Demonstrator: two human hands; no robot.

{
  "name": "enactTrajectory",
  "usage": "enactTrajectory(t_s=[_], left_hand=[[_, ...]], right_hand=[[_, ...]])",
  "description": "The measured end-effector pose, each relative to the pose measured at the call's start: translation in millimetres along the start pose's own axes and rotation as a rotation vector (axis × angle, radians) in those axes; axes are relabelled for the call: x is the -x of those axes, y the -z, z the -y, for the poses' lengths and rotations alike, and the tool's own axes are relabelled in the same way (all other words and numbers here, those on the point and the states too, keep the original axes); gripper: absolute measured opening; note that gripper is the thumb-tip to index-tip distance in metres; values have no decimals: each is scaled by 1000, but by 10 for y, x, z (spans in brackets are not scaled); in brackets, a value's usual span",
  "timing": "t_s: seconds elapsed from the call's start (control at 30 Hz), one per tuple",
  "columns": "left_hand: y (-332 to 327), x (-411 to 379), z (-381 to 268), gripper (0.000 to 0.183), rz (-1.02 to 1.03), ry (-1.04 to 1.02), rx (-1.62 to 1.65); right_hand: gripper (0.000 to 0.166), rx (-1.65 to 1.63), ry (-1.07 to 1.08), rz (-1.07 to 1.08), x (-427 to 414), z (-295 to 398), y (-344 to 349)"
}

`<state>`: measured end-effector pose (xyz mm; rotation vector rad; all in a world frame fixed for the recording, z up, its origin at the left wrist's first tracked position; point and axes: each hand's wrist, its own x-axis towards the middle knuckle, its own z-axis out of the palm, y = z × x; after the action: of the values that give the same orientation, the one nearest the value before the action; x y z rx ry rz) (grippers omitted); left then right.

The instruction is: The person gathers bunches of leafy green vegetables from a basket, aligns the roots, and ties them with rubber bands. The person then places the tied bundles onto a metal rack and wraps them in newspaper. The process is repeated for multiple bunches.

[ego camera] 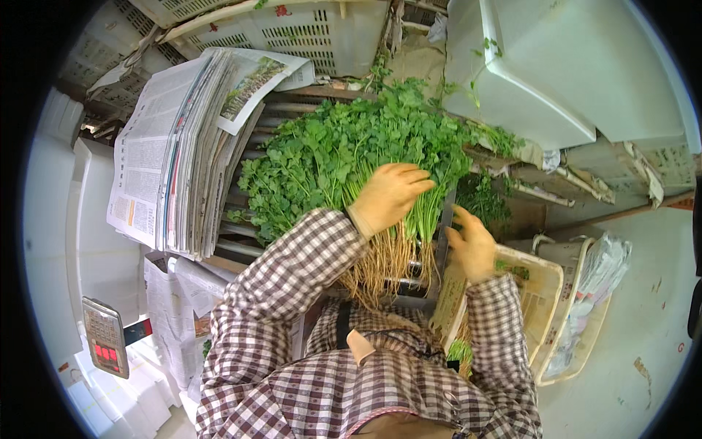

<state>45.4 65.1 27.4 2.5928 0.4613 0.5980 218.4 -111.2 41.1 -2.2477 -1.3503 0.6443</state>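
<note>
A broad pile of leafy green herbs (pixel 329 145), like coriander or Chinese celery, lies on a slatted metal rack in front of me. Its pale brown roots (pixel 384 263) point towards my body. My left hand (pixel 390 196), in a tan glove, rests palm down over the green stems; its thumb and whatever lies under the palm are hidden. To the right, just past the rack's metal edge (pixel 443 236), my right hand (pixel 473 241) is gloved too. Its fingers are spread with nothing visible between them, and it looks slightly blurred.
Stacked newspapers (pixel 186 153) lean at the left of the rack. A digital scale display (pixel 107 337) stands lower left. Plastic crates (pixel 323 35) line the back, and a white foam box (pixel 548 71) is at the upper right. Cream baskets (pixel 540 296) sit by my right arm, with loose greens (pixel 485 200) beyond.
</note>
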Motion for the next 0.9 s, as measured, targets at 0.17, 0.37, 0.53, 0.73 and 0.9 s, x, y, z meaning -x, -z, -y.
enactTrajectory(t_s=[0.17, 0.37, 0.53, 0.73, 0.9], left_hand=[[-27, 65, -1, 36, 265, 215, -211], [18, 469, 126, 32, 172, 276, -145], [-45, 428, 101, 30, 140, 292, -167], [-31, 506, 126, 29, 48, 264, -114], [-71, 493, 135, 29, 86, 281, -132]], right_hand=[[10, 319, 329, 96, -95, 451, -545], [9, -259, 408, 646, 278, 360, -184], [16, 17, 254, -72, -412, 319, -386], [5, 38, 392, 26, -44, 429, -480], [15, -518, 328, 919, 660, -86, 30]])
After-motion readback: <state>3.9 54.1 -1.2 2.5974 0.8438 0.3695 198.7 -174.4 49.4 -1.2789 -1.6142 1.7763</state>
